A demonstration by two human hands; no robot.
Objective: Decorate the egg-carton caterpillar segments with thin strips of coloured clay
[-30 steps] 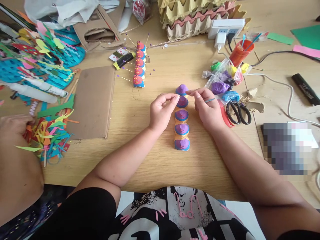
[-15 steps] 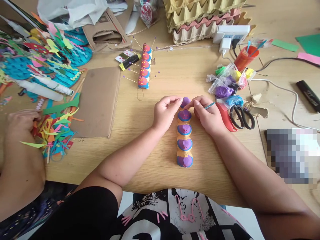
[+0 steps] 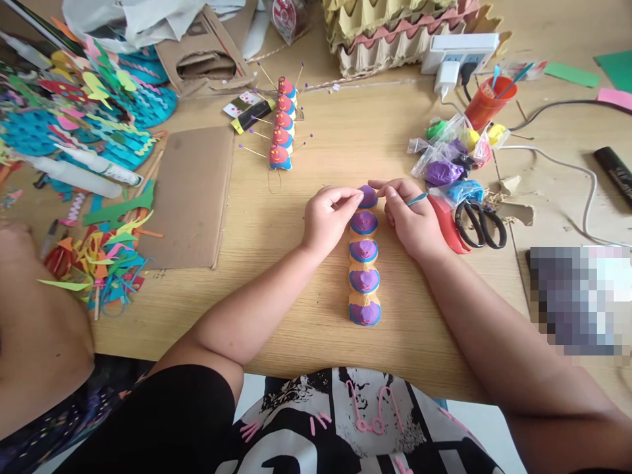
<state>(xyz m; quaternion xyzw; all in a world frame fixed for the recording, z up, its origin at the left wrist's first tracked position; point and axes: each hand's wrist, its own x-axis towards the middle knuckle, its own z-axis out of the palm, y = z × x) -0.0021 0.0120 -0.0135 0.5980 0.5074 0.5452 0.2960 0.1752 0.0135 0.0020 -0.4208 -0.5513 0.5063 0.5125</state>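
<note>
A strip of egg-carton cups (image 3: 364,251), painted orange and covered with blue and purple clay, lies lengthwise in front of me. Small red faces show on the nearer cups. My left hand (image 3: 330,214) is at the left of the farthest cup, thumb and forefinger pinched; whatever is between them is too small to make out. On the other side, my right hand (image 3: 412,214) is closed around a thin blue stick tool (image 3: 417,199), its forefinger reaching toward that same cup. Beyond stands a similar strip (image 3: 282,125) in red and blue, with purple-tipped sticks poking out.
On the right are bagged clay (image 3: 444,172), black-handled scissors (image 3: 478,225), an orange cup (image 3: 486,105) and a power strip (image 3: 459,52) with cables. To the left lie a cardboard sheet (image 3: 190,197), paper scraps (image 3: 116,253) and another person's arm (image 3: 42,329). Egg trays (image 3: 395,39) are stacked behind.
My right hand has drawn slightly away from my left, so more of the farthest purple cup shows. The other person's hand has pulled back from the paper scraps, uncovering something red there.
</note>
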